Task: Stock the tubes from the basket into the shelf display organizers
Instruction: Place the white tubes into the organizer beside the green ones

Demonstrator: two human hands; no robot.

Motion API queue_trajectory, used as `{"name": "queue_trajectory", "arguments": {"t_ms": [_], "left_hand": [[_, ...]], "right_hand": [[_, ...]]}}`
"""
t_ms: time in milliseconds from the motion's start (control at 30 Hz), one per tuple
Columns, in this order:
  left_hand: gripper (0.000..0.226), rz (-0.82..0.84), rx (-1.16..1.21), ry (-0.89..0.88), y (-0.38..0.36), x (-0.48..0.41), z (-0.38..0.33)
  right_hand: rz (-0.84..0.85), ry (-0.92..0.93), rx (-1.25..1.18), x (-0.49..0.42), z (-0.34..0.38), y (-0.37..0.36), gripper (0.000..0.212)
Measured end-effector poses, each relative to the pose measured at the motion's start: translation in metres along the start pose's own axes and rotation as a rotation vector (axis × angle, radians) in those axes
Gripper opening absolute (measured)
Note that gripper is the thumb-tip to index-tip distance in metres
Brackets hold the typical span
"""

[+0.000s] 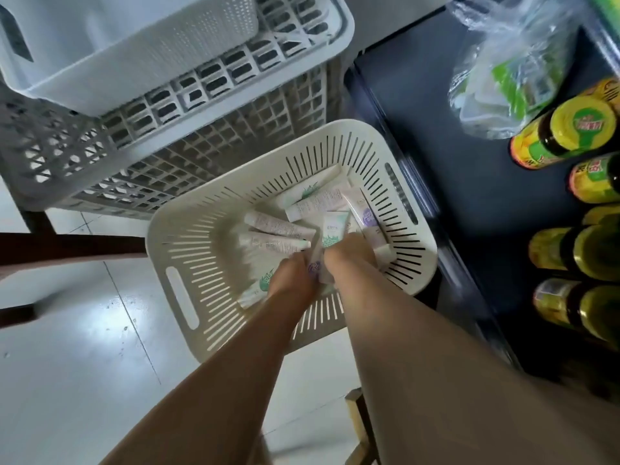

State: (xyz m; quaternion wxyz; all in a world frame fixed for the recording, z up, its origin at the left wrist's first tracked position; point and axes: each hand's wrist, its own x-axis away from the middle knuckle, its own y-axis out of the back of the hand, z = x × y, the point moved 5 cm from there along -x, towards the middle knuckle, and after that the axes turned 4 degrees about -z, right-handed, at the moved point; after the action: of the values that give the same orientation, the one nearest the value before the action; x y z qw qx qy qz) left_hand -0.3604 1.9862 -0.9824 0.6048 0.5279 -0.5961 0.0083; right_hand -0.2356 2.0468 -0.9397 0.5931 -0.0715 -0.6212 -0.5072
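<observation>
**Spotter:** Are the hands gripping anything?

**Operator:** I cannot tell. The left hand (291, 280) and right hand (349, 258) show me only their backs. Their fingers are buried among the tubes (278, 226), and motion blur smears it all.

**Spotter:** Can you read the tubes?

**Operator:** No, the print is too small and soft. My forearms (235, 364) cover the near rim of the basket (198, 229). At the right, the picture's edge cuts off the bottles (577, 125), whose labels are blurred. The top edge clips the far plastic bag (503, 72).
</observation>
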Motion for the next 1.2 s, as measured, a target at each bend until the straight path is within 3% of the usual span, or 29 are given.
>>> {"name": "queue_trajectory", "arguments": {"t_ms": [67, 300, 467, 633, 967, 1200], "left_hand": [[0.007, 0.015, 0.002, 0.007, -0.002, -0.006, 0.002], [0.024, 0.051, 0.082, 0.003, 0.019, -0.013, 0.014], [0.030, -0.037, 0.342, 0.064, 0.050, 0.001, 0.031], [0.030, -0.183, 0.662, -0.014, 0.095, 0.041, 0.007], [0.032, -0.245, 0.958, -0.389, 0.193, 0.153, -0.104], [0.026, -0.208, 1.048, -0.705, 0.235, 0.233, -0.191]], "right_hand": [[-0.026, -0.067, -0.011, -0.005, 0.000, -0.006, 0.024], [0.070, -0.060, -0.062, -0.016, 0.008, -0.007, 0.036], [0.059, -0.053, -0.167, 0.002, 0.017, 0.019, 0.029], [0.093, 0.146, -0.369, 0.037, 0.032, 0.052, 0.030], [-0.139, 0.542, -0.597, 0.148, 0.050, 0.184, 0.011], [-0.498, 0.754, -0.597, 0.230, 0.030, 0.295, 0.004]]}}
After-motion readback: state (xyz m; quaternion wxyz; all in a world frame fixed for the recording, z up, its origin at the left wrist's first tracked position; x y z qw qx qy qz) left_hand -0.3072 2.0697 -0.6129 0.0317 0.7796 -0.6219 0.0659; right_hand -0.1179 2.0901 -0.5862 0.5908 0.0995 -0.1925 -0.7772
